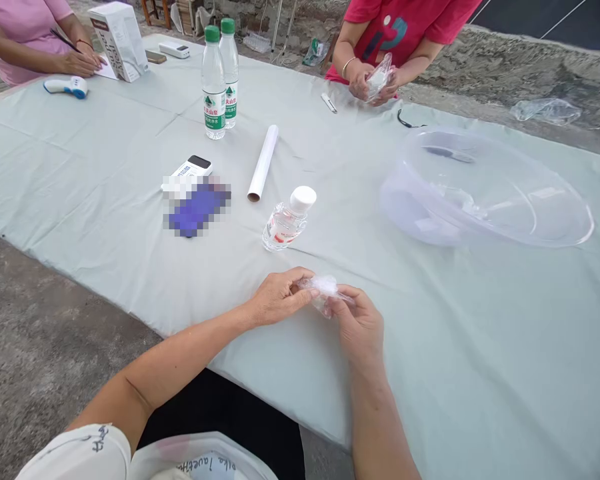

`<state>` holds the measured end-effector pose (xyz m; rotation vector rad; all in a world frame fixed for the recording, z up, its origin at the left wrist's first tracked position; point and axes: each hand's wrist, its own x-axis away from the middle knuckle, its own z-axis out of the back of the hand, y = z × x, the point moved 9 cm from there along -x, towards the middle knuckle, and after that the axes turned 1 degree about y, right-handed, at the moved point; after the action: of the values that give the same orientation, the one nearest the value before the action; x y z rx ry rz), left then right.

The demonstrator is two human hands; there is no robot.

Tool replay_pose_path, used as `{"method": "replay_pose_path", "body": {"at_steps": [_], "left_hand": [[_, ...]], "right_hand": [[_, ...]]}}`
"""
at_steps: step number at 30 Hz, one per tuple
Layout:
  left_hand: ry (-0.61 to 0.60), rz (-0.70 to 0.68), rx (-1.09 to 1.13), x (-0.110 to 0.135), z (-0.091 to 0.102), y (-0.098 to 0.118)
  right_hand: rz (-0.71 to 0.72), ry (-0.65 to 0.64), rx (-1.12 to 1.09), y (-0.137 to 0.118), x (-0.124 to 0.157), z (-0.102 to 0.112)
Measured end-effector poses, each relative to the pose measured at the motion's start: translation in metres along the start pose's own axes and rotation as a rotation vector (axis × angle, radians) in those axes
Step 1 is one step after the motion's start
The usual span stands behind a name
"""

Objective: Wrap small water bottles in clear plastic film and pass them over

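Note:
Between my two hands is a small clear plastic bag (325, 287) with something white and fluffy-looking in it; what exactly that is I cannot make out. My left hand (283, 295) pinches the bag's left edge between thumb and fingers. On the other side, my right hand (356, 320) grips the right edge, its fingers curled in. Both hands are just above the table's near side. A small clear bottle with a white cap (286, 223) stands just beyond my left hand. Further off lies a white roll with a brown cardboard core (264, 163).
Right of the bottle sits a translucent plastic basin (485, 190) with clear plastic pieces inside. Two green-capped water bottles (215, 100), a blurred purple item (199, 208), a white box (120, 43) and a thermometer gun (66, 87) share the cloth-covered table (105, 200). Two people sit opposite; one holds crumpled plastic (380, 79).

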<state>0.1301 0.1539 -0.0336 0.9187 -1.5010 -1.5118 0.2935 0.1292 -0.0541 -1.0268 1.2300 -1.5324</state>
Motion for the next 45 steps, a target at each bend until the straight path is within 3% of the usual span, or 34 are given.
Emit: {"method": "replay_pose_path", "body": {"at_steps": [3, 5, 11, 20, 27, 30, 33, 37, 41, 45], "left_hand": [[0.104, 0.076, 0.013, -0.001, 0.009, -0.007], [0.160, 0.055, 0.007, -0.001, 0.014, -0.006], [0.028, -0.211, -0.200, 0.001, -0.002, 0.014], [0.022, 0.146, 0.158, -0.004, 0.002, -0.016], [0.001, 0.093, 0.211, -0.004, 0.000, -0.010], [0.033, 0.059, 0.284, -0.005, 0.003, -0.007], [0.061, 0.030, 0.328, -0.006, 0.006, -0.006], [0.023, 0.066, 0.269, -0.006, 0.002, -0.012], [-0.066, 0.125, 0.253, -0.004, -0.007, -0.018], [-0.052, 0.169, 0.254, -0.004, -0.002, -0.016]], "right_hand": [[0.008, 0.130, -0.063, 0.000, -0.003, 0.019], [0.008, 0.164, -0.089, -0.001, -0.004, 0.023], [-0.049, -0.032, -0.025, -0.002, 0.002, -0.004], [-0.152, 0.095, -0.269, 0.000, -0.006, 0.017], [-0.099, 0.067, -0.388, 0.000, -0.010, 0.022], [-0.008, -0.031, -0.512, -0.007, -0.012, 0.015], [0.034, -0.118, -0.416, -0.007, -0.009, 0.004], [0.030, -0.011, -0.239, 0.003, -0.006, 0.007], [0.029, 0.051, -0.313, 0.003, -0.008, 0.013], [0.006, 0.045, -0.338, -0.003, -0.008, 0.014]]}}
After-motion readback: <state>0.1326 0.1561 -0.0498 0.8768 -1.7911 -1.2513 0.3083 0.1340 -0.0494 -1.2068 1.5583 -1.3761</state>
